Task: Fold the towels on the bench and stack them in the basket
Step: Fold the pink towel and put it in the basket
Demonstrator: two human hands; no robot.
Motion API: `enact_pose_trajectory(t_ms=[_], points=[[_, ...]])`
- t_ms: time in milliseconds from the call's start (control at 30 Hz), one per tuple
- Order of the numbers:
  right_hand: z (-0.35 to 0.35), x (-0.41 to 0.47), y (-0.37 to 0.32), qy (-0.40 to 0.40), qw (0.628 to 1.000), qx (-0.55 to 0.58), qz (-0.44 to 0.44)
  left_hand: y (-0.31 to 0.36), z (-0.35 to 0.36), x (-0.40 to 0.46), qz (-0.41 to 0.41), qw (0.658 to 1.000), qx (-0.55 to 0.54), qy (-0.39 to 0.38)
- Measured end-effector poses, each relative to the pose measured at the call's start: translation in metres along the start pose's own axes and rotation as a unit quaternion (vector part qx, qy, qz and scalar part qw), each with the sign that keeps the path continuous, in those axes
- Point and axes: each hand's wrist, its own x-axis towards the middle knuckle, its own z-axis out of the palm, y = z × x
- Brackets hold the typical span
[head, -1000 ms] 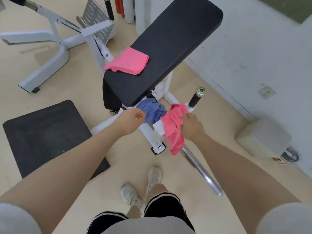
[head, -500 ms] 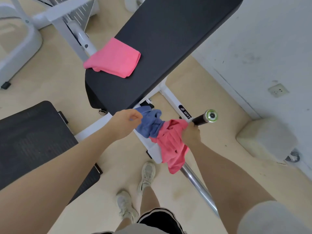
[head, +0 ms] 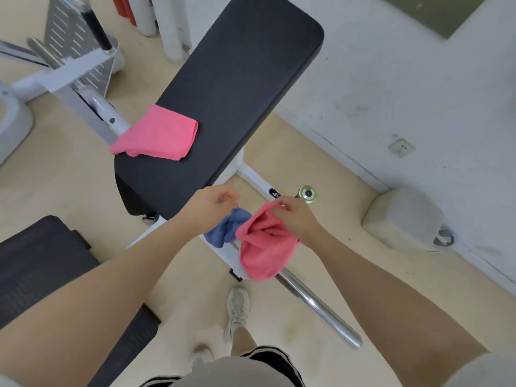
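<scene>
Right hand (head: 296, 219) pinches one pink towel (head: 265, 247); left hand (head: 210, 210) pinches one blue towel (head: 227, 229), both just off the near end of the bench (head: 223, 93). A second pink towel (head: 156, 134) lies folded on the bench.

The bench (head: 237, 88) is padded in matt black, faintly grained upholstery. Soft, nappy cloth is seen in three towels — a folded pink towel (head: 156, 135), a crumpled blue towel (head: 227, 227), a hanging pink towel (head: 265, 247). The bar (head: 315, 305) is polished, glossy metal — the floor (head: 69, 177) smooth and matt.
</scene>
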Motion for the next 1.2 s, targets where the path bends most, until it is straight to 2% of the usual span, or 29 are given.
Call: enact_pose_trajectory(t_ms=[100,233,333,400,533,633,700,800,833,867,933,967,1033,1133,1200], points=[[-0.014,-0.050,-0.028,-0.002,0.995,0.079,-0.056,0.014,0.007,-0.035,0.053,0.998,-0.003,-0.035],[-0.014,-0.122,-0.048,-0.029,0.979,0.162,-0.120,0.016,0.021,-0.083,0.168,0.985,0.026,-0.029],[-0.011,-0.169,-0.046,0.011,0.968,0.207,-0.145,0.023,0.034,-0.121,0.233,0.972,0.017,-0.024],[-0.015,-0.200,-0.035,0.048,0.952,0.261,-0.151,0.030,0.046,-0.143,0.272,0.960,0.058,-0.015],[-0.032,-0.264,-0.012,0.086,0.923,0.342,-0.156,0.039,0.074,-0.176,0.303,0.943,0.135,-0.006],[-0.053,-0.313,0.010,0.111,0.898,0.393,-0.161,0.054,0.105,-0.201,0.313,0.935,0.157,-0.050],[-0.070,-0.348,0.035,0.094,0.886,0.424,-0.162,0.062,0.133,-0.216,0.304,0.934,0.165,-0.086],[-0.097,-0.409,0.082,0.010,0.918,0.372,-0.138,0.078,0.181,-0.248,0.272,0.944,0.134,-0.133],[-0.107,-0.427,0.101,0.007,0.936,0.330,-0.118,0.087,0.196,-0.260,0.276,0.942,0.134,-0.140],[-0.115,-0.446,0.121,0.024,0.957,0.272,-0.096,0.095,0.213,-0.273,0.286,0.936,0.150,-0.142],[-0.129,-0.484,0.163,0.122,0.983,0.131,-0.049,0.112,0.250,-0.300,0.325,0.904,0.250,-0.121],[-0.135,-0.505,0.184,0.184,0.979,0.080,-0.024,0.120,0.270,-0.313,0.351,0.879,0.304,-0.108],[-0.146,-0.548,0.221,0.277,0.959,0.063,0.006,0.133,0.320,-0.334,0.386,0.845,0.360,-0.089],[-0.164,-0.613,0.269,0.382,0.924,-0.014,0.032,0.152,0.401,-0.376,0.425,0.834,0.337,-0.098],[-0.180,-0.652,0.307,0.454,0.887,-0.055,0.068,0.167,0.456,-0.406,0.442,0.831,0.309,-0.135]])
